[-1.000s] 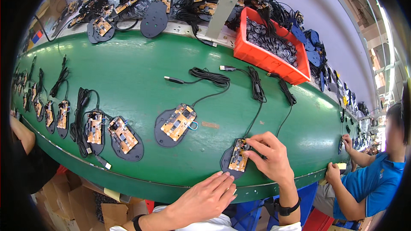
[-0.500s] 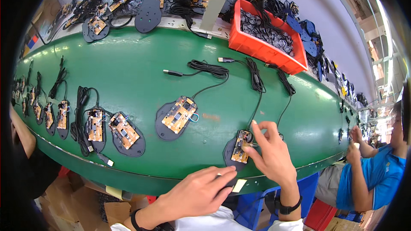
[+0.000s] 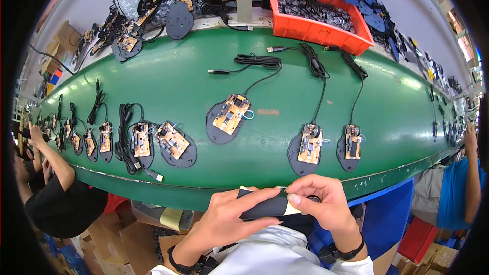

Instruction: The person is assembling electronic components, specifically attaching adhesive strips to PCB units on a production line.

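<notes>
Just below the near edge of the green surface point(image 3: 265, 163), my left hand point(image 3: 224, 213) clasps a dark, flat strip point(image 3: 269, 208) between thumb and fingers; should that grip slacken, it could slip down. It looks matt, with pale yellow paper point(image 3: 292, 208) showing at both ends. At its right end, my right hand point(image 3: 326, 202) appears to pinch that paper; tugging crookedly could tear it.

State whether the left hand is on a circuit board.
No: the left hand holds a black piece, apart from the boards on the table.
</notes>
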### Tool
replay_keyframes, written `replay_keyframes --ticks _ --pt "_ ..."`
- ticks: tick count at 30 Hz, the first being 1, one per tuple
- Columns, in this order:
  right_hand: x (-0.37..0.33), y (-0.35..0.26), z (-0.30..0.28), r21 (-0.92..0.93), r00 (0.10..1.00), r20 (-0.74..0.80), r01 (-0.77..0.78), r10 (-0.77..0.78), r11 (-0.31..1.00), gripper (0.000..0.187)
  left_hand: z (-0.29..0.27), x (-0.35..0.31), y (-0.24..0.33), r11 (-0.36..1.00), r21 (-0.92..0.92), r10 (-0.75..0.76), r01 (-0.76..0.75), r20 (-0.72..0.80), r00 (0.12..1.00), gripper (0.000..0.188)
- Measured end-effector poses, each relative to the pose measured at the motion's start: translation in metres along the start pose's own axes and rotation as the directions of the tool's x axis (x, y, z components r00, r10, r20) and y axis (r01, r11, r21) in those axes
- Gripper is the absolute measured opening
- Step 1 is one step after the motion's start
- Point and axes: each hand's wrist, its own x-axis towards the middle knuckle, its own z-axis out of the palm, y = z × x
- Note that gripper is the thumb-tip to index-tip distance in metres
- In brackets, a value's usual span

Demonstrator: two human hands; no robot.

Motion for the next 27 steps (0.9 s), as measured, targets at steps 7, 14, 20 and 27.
replay_keyframes --ticks 7,14,20,27 --pt "-0.008 -0.003 0.004 -0.389 0.978 0.015 0.197 -0.207 0.9 0.017 -0.004 -0.005 -0.005 0.999 0.047 -0.019 0.017 0.046 0.999 0.044" --pt "-0.015 -0.004 0.011 -0.418 0.903 0.084 0.416 -0.422 0.807 0.025 -0.01 0.002 -0.002 0.99 -0.129 0.064 -0.059 0.036 0.997 0.043" --pt "-0.011 0.002 0.021 -0.297 0.898 -0.012 0.418 -0.441 0.859 0.025 -0.014 0.0 -0.001 0.944 -0.325 0.07 -0.058 0.027 0.997 0.036" --pt "-0.011 0.009 0.024 -0.094 0.925 0.015 0.38 -0.381 0.92 0.03 -0.016 -0.001 -0.014 0.927 -0.359 0.123 -0.112 0.006 0.992 0.031"
